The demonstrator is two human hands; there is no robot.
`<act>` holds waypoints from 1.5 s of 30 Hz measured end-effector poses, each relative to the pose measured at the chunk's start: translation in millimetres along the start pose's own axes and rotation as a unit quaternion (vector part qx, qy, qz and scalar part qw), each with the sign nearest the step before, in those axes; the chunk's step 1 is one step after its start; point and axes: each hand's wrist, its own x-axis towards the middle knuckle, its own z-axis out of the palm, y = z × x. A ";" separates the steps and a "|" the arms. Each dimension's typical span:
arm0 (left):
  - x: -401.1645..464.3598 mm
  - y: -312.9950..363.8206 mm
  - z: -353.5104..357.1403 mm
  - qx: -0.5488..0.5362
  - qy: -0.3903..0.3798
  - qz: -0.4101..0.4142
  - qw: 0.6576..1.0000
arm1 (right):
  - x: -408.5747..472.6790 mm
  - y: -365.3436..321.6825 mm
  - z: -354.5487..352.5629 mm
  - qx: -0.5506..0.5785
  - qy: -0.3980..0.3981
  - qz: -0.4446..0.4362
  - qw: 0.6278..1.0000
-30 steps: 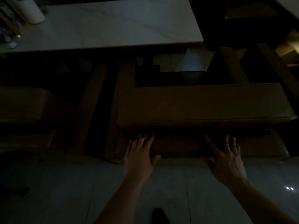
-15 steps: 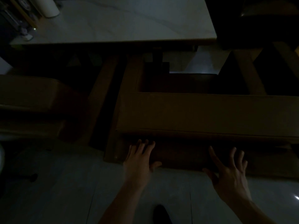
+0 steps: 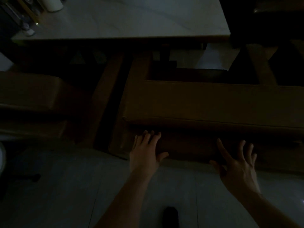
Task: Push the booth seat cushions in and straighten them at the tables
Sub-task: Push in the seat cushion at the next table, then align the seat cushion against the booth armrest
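Observation:
The scene is very dark. A long brown seat cushion (image 3: pixel 213 102) lies on a booth bench in front of me, under the edge of a pale marble table (image 3: pixel 131 18). My left hand (image 3: pixel 144 152) lies flat with fingers spread against the bench's front face (image 3: pixel 189 145), just below the cushion's left end. My right hand (image 3: pixel 236 163) is further right, fingers apart, at the same front face; whether it touches is unclear. Neither hand holds anything.
A second brown cushioned bench (image 3: pixel 29 89) stands at the left, with a dark gap between the two. A white roll (image 3: pixel 54 4) and small items sit on the table's far left corner. Pale tiled floor (image 3: pixel 65 186) lies below, with my dark shoe (image 3: pixel 170 216).
The view has shifted left, so the bench now runs off the right edge. Both hands stay at the bench front; the right one has dropped slightly lower.

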 end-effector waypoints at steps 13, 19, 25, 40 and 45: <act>-0.6 1.4 0.3 -0.013 -0.012 -0.010 1.000 | -1.5 -1.8 -1.4 -0.015 -0.009 0.001 1.000; 1.7 2.3 -2.8 -0.013 -0.036 -0.015 0.999 | -0.5 -1.7 -3.1 -0.024 -0.033 0.013 0.999; 7.1 8.7 -16.3 -0.011 -0.096 -0.040 0.995 | 9.3 -4.1 -27.4 -0.058 -0.141 0.031 0.988; -27.6 217.2 -82.2 -0.016 -0.274 0.102 0.956 | -73.8 86.4 -194.5 -0.008 -0.110 0.109 0.988; -58.2 315.4 -104.7 -0.009 -0.238 0.177 0.955 | -120.7 152.6 -264.1 0.009 -0.064 0.155 0.986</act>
